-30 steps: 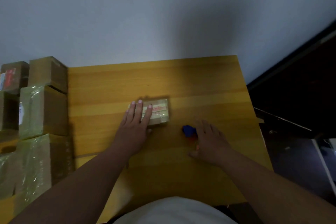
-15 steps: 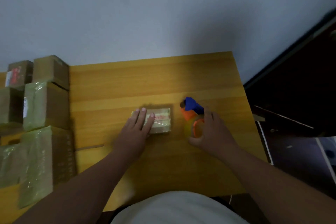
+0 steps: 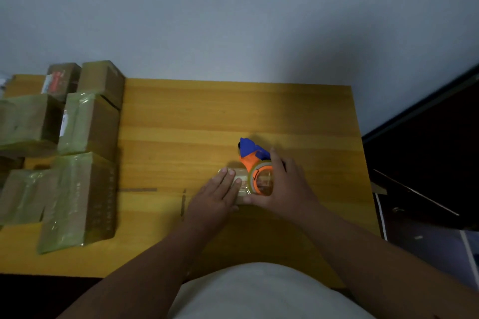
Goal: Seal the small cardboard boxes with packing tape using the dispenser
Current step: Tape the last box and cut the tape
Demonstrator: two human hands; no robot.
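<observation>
A small cardboard box [image 3: 242, 186] lies on the yellow wooden table [image 3: 207, 116], mostly covered by my hands. My left hand [image 3: 215, 195] rests flat on the box's left part with straight fingers. My right hand [image 3: 286, 186] grips an orange and blue tape dispenser [image 3: 255, 160] with a roll of clear tape. The dispenser stands over the box's right part, its blue end pointing away from me.
Several taped cardboard boxes [image 3: 77, 158] are stacked along the table's left side. The table's right edge drops to a dark floor [image 3: 427, 176]. A grey wall [image 3: 233, 21] stands behind the table.
My right hand picked the dispenser up from the table on the right and brought it left onto the box. My left hand stayed on the box.
</observation>
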